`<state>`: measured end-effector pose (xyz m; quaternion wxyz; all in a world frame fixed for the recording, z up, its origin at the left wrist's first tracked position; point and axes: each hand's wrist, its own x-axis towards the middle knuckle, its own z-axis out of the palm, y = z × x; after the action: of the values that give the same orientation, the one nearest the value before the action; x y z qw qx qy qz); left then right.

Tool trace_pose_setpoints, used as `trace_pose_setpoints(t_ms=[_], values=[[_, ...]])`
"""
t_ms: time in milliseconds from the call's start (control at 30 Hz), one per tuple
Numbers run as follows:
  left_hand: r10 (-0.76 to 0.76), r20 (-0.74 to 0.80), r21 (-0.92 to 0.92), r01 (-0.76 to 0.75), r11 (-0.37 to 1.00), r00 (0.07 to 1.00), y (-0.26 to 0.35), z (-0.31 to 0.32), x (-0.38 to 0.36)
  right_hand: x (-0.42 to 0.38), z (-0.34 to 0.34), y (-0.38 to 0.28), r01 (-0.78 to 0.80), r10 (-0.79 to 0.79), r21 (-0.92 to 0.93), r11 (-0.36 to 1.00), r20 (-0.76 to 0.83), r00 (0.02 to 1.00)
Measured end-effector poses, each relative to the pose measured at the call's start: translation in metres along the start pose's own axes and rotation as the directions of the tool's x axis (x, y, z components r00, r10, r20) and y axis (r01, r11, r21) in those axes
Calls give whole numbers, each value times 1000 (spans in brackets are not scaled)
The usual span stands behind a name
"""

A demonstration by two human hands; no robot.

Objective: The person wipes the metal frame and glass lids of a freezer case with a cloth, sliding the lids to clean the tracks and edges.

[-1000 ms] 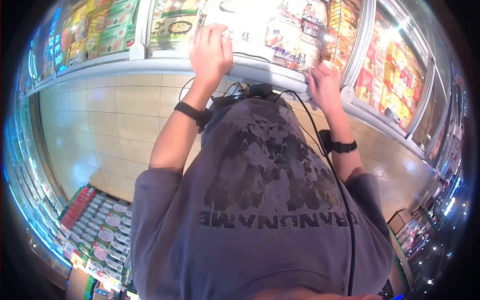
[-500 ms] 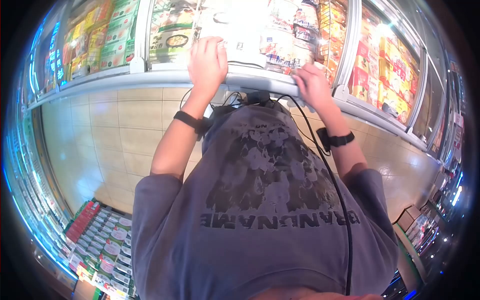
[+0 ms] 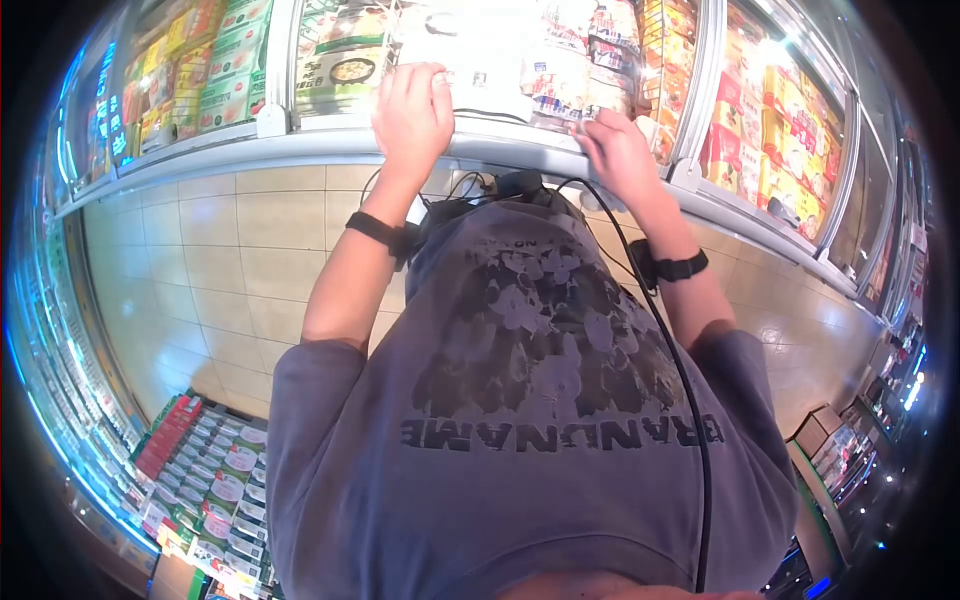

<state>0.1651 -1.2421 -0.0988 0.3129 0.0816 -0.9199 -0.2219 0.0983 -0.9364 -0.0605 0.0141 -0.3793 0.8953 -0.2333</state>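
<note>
I lean over a chest freezer whose white rim [image 3: 300, 140] runs across the top of the view. My left hand [image 3: 410, 110] lies over the rim, its fingers closed on the near edge of a large white packet [image 3: 480, 55] inside. My right hand [image 3: 620, 150] is further right on the rim, fingers curled over its inner edge beside several frozen packs [image 3: 560, 70]. Each wrist wears a black band. A black cable [image 3: 670, 350] runs down my grey printed shirt.
A sliding lid frame [image 3: 700, 90] divides the freezer; red and yellow packs [image 3: 760, 130] fill the section to the right, green boxes [image 3: 240, 50] the section to the left. Beige floor tiles [image 3: 230, 260] lie below. A display of green and red cartons [image 3: 200, 460] stands at lower left.
My right hand has slid left along the freezer rim, closer to my left hand. My left hand has stayed at the white packet.
</note>
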Motion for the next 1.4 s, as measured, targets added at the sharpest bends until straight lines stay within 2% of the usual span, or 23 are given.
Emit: trace_pose_setpoints(t_ms=[133,200,233,300,333,433,533,667,733,767,867,900,1067,1133,1167,1267,1300,1400], values=[[-15,8,7,15,1000,1000,0,-3,-3,-8,-8,16,9,-7,-30,999,60,998],[-13,8,14,13,1000,1000,-2,-2,3,-27,-28,24,-78,84,-299,951,7,996],[-8,-11,15,8,1000,1000,0,0,4,-34,-31,30,-73,78,-298,952,2,997],[-18,-3,12,18,1000,1000,3,0,4,-47,-31,33,-155,123,-377,913,-106,987],[-22,8,11,22,1000,1000,3,0,2,-48,-24,37,-159,131,-374,914,-97,987],[6,-21,21,-5,1000,1000,1,4,2,-18,0,8,-108,99,-130,986,-77,992],[1,-1,45,-1,999,1000,0,1,1,10,14,-24,-30,24,-119,992,-50,998],[-12,-7,17,12,1000,1000,-2,0,3,0,6,-5,-13,11,-108,994,-16,1000],[-18,-37,-39,17,999,999,1,0,0,-17,1,6,-144,143,-96,985,-11,990],[11,-58,8,-11,1000,998,-4,5,-1,-20,2,7,-176,176,-84,981,-5,984],[8,-61,10,-7,1000,998,-4,6,-1,-3,10,-10,-131,131,-87,988,-3,991],[-1,-48,3,1,1000,999,-4,6,-2,4,12,-21,-147,147,-18,989,9,989],[23,-45,21,-22,1000,999,-5,2,-3,22,17,-35,-63,66,-64,996,51,997],[17,-61,9,-16,1000,998,-8,2,-2,14,5,-25,-124,127,-28,992,94,987],[5,-54,-8,-6,1000,999,-7,1,-3,11,-4,-21,-224,234,-80,971,148,961],[3,-61,-29,-5,1000,998,-6,2,-2,2,-3,-8,-247,262,-113,962,153,953],[19,-72,-44,-22,999,997,-5,1,-2,4,3,-9,-162,170,-99,982,86,982],[20,-71,-47,-23,999,997,-3,0,-1,19,18,-28,-135,138,-44,990,65,988]])
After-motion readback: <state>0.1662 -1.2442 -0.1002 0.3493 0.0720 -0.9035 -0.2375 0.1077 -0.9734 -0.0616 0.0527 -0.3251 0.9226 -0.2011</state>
